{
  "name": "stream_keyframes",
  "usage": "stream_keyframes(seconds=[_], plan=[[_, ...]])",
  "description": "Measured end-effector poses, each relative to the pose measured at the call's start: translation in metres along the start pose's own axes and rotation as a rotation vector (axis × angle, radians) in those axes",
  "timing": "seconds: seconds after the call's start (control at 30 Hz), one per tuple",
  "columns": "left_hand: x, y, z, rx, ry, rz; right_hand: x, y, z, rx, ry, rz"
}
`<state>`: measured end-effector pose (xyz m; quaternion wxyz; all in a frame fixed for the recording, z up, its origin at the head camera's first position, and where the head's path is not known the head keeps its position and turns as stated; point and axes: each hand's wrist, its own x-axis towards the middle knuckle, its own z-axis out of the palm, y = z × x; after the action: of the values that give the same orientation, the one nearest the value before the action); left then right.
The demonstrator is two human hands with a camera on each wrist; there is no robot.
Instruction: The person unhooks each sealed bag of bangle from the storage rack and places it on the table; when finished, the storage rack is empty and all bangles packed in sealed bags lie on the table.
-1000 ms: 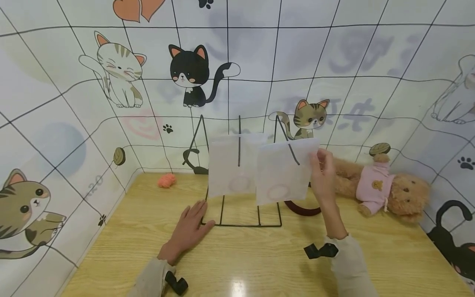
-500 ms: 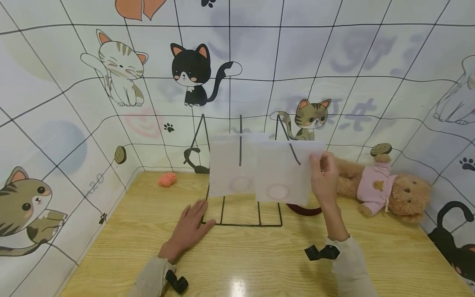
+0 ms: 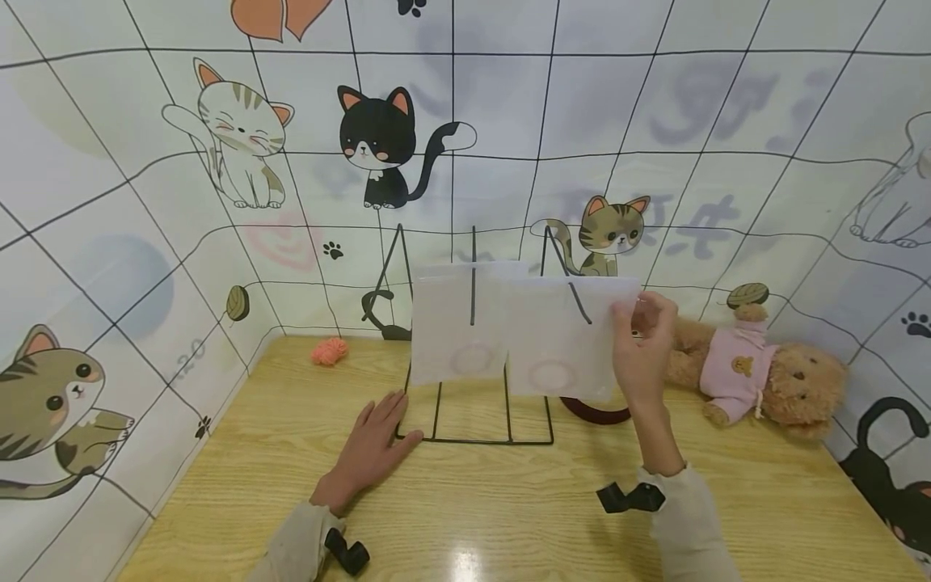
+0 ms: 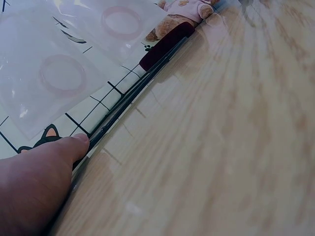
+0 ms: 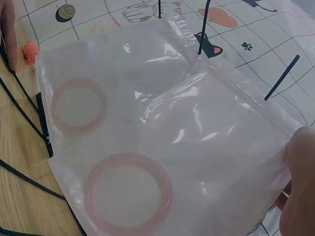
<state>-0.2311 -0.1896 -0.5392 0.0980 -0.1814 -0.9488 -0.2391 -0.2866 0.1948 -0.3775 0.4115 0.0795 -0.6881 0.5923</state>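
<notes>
Two frosted zip bags hang on the prongs of a black wire rack (image 3: 480,442). Through the left bag (image 3: 454,323) a pale pink ring (image 4: 62,75) shows, and the right bag (image 3: 560,339) has another pink ring (image 5: 129,192) inside. My right hand (image 3: 646,356) pinches the right bag near its upper right corner, thumb in front. One rack prong (image 3: 579,303) passes across that bag's top. Palm down with fingers spread, my left hand (image 3: 371,444) rests on the table at the rack's front left corner. Its thumb touches the base rod in the left wrist view.
A dark brown curved item (image 3: 596,414) lies behind the rack's right side. A teddy bear (image 3: 771,368) in a pink top lies at the right by the wall. The small coral fuzzy ball (image 3: 330,351) sits at the back left. A cat-printed wall covering (image 3: 502,105) encloses the table.
The right bag has levelled out and shifted slightly right with my right hand, widening the space between the rings. My left hand stays on the rack's corner.
</notes>
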Motion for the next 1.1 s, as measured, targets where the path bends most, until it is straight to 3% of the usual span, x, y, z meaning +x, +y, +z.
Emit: stream_keyframes(seconds=[0.17, 0.53, 0.73, 1.1], plan=[[0.0, 0.001, -0.001, 0.011, -0.005, -0.001, -0.002, -0.003, 0.003, -0.034, 0.073, -0.07], [0.001, 0.0, 0.0, 0.028, -0.016, 0.0, -0.002, 0.012, 0.003, -0.226, 0.195, -0.246], [0.001, 0.0, 0.0, 0.033, -0.011, 0.002, -0.003, 0.01, 0.003, -0.263, 0.181, -0.274], [0.001, -0.001, 0.002, 0.024, 0.024, 0.013, -0.003, 0.006, 0.003, -0.215, 0.15, -0.363]])
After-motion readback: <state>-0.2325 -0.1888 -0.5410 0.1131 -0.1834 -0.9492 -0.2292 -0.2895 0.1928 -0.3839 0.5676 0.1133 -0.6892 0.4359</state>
